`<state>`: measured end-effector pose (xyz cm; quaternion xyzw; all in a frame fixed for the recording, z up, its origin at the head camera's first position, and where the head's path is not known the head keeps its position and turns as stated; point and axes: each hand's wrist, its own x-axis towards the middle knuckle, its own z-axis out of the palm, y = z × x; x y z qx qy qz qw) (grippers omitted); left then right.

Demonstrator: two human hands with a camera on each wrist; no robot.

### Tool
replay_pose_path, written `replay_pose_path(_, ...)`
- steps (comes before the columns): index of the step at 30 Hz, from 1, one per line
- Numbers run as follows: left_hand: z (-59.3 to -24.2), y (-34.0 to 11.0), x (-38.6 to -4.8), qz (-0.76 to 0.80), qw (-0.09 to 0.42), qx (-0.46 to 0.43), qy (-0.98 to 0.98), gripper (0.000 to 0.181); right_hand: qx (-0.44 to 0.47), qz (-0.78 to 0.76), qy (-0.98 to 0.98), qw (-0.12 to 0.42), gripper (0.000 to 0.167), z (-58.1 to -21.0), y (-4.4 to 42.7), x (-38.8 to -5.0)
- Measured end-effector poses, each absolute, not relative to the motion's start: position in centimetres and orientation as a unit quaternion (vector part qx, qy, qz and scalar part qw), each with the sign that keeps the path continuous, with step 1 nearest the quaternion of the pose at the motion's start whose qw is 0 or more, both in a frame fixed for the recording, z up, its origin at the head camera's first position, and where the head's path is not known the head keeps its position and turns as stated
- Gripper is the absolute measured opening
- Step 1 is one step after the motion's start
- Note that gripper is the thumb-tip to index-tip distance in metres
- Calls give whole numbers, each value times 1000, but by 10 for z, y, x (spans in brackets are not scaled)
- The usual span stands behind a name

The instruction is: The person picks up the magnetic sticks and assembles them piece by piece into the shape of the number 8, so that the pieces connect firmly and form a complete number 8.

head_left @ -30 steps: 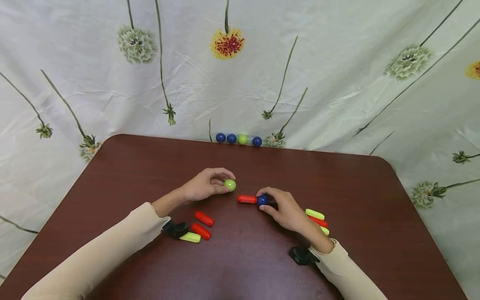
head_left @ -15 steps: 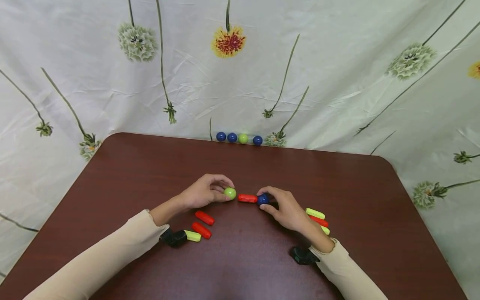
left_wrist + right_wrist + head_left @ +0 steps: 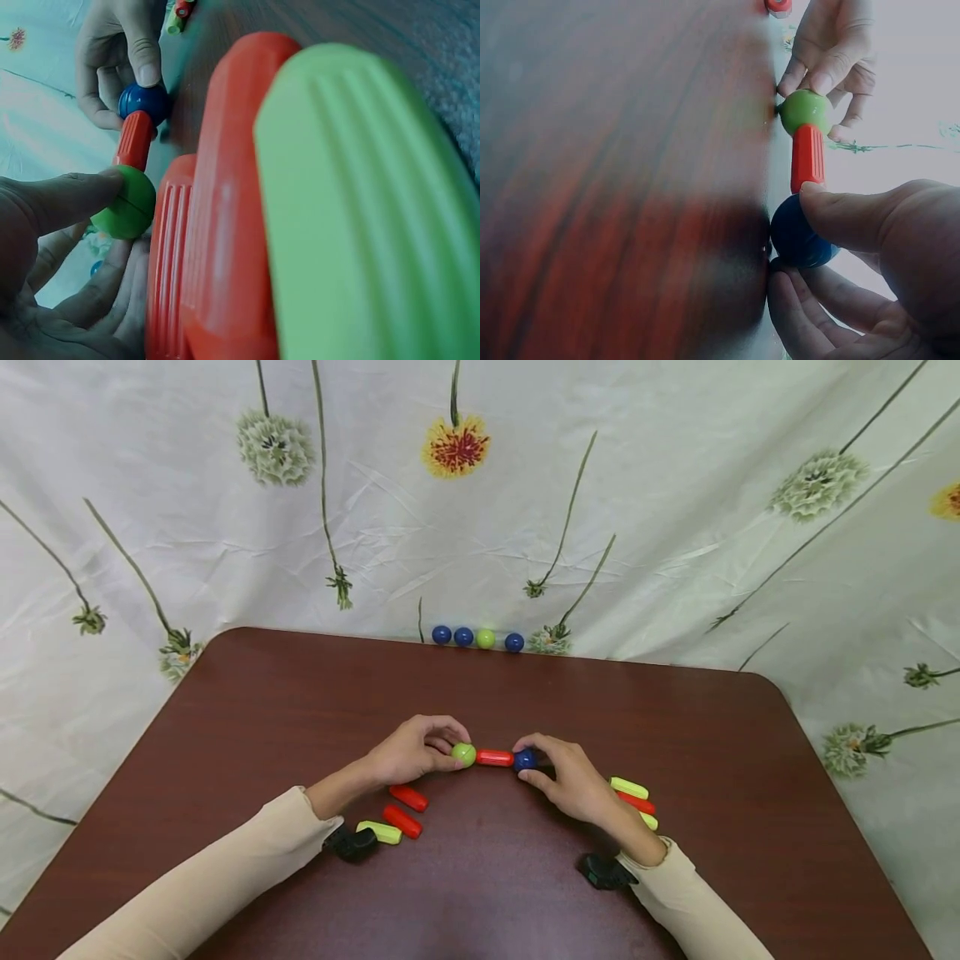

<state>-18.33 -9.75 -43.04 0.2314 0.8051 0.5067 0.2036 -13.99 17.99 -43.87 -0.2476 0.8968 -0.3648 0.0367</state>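
Note:
Between thumb and fingers my left hand (image 3: 417, 749) pinches a light green ball (image 3: 463, 754). A blue ball (image 3: 525, 760) is pinched the same way by my right hand (image 3: 572, 777). A ridged red rod (image 3: 495, 757) spans the two balls in a straight line, its right end against the blue ball. At the rod's left end the green ball appears to touch, as the right wrist view shows with the green ball (image 3: 805, 112), red rod (image 3: 808, 155) and blue ball (image 3: 801, 232) in one row.
Two red rods (image 3: 402, 821) and a light green rod (image 3: 380, 832) lie by my left wrist. More green and red rods (image 3: 635, 802) lie beside my right wrist. Along the table's (image 3: 337, 681) far edge stand several balls (image 3: 463, 637), before a flowered cloth (image 3: 660, 527).
My left hand has come down and slightly right with the green ball, closing the gap to the red rod's left end. My right hand stays in place on the blue ball.

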Motion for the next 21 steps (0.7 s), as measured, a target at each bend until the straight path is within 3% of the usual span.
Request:
replay_pose_path(7,-429,-97,-181,481,188,234,823,24,-245,-361,899,37,29,-438,179,-139)
replay_pose_path(21,-429,-97,-179,493,205,246,809,27,-244,-356,902,32,29,-437,179,-138)
